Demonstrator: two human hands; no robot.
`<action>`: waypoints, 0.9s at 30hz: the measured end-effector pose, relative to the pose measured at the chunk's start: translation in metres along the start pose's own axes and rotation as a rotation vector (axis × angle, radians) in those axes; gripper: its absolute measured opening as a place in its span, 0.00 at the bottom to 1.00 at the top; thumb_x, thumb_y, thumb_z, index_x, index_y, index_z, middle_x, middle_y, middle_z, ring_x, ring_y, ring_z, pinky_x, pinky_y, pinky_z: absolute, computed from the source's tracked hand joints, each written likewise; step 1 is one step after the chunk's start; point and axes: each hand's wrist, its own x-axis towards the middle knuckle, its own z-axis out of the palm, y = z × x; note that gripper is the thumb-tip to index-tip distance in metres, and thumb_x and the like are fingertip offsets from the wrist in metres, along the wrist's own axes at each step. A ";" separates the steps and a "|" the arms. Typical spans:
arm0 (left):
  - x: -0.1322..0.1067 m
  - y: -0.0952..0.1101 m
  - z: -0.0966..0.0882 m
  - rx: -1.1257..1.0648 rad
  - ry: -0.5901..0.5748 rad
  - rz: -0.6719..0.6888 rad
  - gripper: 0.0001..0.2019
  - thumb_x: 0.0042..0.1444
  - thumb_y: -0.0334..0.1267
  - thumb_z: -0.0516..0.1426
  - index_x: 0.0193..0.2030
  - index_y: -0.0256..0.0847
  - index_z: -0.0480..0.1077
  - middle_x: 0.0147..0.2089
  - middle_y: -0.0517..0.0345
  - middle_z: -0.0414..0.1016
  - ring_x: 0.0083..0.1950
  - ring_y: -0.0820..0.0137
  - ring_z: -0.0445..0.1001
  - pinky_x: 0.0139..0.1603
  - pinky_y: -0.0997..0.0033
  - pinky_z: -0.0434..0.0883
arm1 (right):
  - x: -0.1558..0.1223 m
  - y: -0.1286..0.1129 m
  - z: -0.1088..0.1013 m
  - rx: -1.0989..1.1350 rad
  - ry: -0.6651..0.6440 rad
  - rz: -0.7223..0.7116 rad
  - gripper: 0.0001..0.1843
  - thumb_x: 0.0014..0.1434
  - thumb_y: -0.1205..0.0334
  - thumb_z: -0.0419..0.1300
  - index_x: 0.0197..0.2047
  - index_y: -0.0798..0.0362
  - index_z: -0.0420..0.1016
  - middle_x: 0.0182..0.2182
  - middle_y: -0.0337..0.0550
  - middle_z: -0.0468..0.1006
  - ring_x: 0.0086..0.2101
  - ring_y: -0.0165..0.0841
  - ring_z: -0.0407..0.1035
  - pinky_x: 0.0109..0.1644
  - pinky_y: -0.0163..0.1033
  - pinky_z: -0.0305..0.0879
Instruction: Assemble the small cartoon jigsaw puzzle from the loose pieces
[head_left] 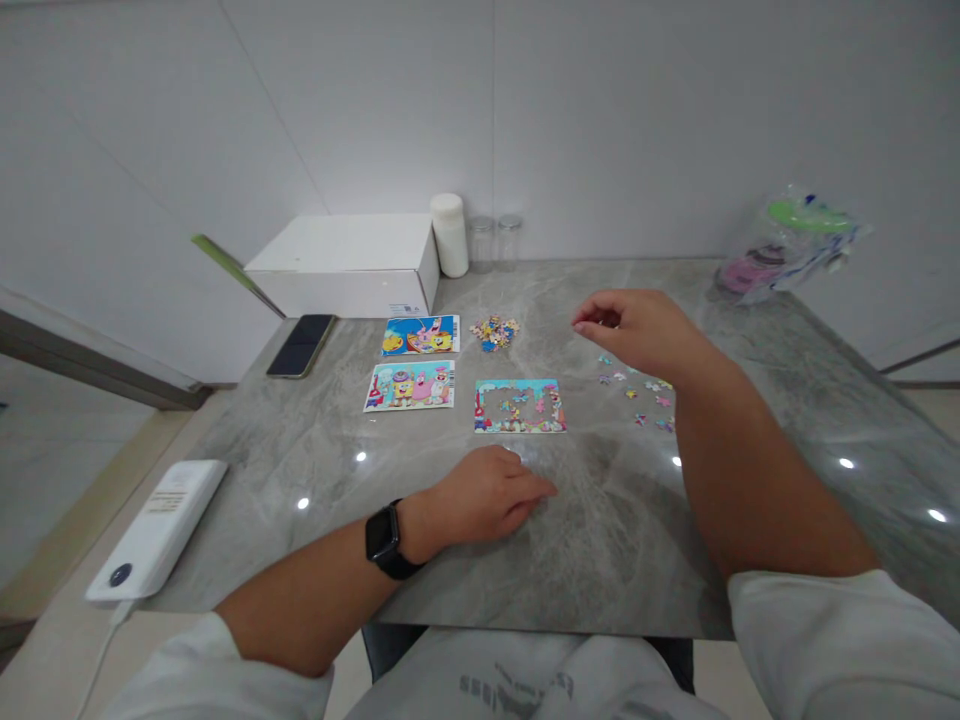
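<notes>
My left hand, with a black watch on its wrist, rests on the grey table just in front of a partly filled puzzle frame; its fingers are loosely curled and nothing shows in them. My right hand hovers above several scattered puzzle pieces to the right of the frame. Its fingertips are pinched together, and what they hold is too small to make out. A heap of loose pieces lies behind the frame. Two cartoon picture cards lie to the left.
A white box, a white canister and two clear jars stand at the back wall. A dark phone lies at the left, a white power bank at the near-left corner. A plastic bag sits at the far right.
</notes>
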 end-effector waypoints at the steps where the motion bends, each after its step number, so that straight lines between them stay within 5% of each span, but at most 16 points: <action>1: -0.001 -0.003 0.000 -0.019 0.020 -0.011 0.15 0.70 0.33 0.50 0.54 0.41 0.77 0.40 0.54 0.84 0.39 0.64 0.81 0.44 0.62 0.76 | -0.001 0.003 -0.005 0.004 0.020 0.009 0.10 0.65 0.54 0.63 0.42 0.49 0.84 0.32 0.43 0.83 0.32 0.35 0.74 0.40 0.40 0.65; 11: -0.001 -0.024 -0.003 -0.146 0.220 -0.178 0.16 0.73 0.35 0.48 0.53 0.44 0.76 0.49 0.54 0.85 0.48 0.66 0.84 0.50 0.67 0.78 | -0.015 0.044 -0.047 -0.013 0.110 0.133 0.14 0.66 0.50 0.61 0.40 0.51 0.81 0.31 0.44 0.83 0.30 0.34 0.71 0.34 0.39 0.63; 16: -0.003 -0.032 -0.006 -0.096 0.307 -0.317 0.23 0.75 0.46 0.45 0.32 0.41 0.72 0.28 0.58 0.76 0.29 0.70 0.75 0.34 0.71 0.69 | -0.020 0.066 -0.055 -0.143 -0.022 0.208 0.09 0.63 0.55 0.66 0.41 0.50 0.83 0.34 0.46 0.85 0.33 0.35 0.75 0.37 0.39 0.65; 19: -0.002 -0.034 -0.008 -0.098 0.320 -0.379 0.27 0.74 0.50 0.43 0.25 0.41 0.63 0.22 0.61 0.65 0.24 0.72 0.66 0.29 0.71 0.60 | -0.014 0.078 -0.042 -0.262 -0.192 0.253 0.08 0.59 0.60 0.68 0.42 0.51 0.85 0.38 0.47 0.86 0.35 0.36 0.77 0.38 0.39 0.66; 27: -0.002 -0.035 -0.006 -0.165 0.324 -0.435 0.26 0.73 0.53 0.43 0.27 0.42 0.63 0.23 0.61 0.65 0.26 0.70 0.67 0.32 0.70 0.59 | -0.008 0.091 0.021 -0.497 -0.547 0.322 0.12 0.53 0.60 0.73 0.42 0.51 0.88 0.40 0.54 0.87 0.42 0.45 0.81 0.45 0.43 0.73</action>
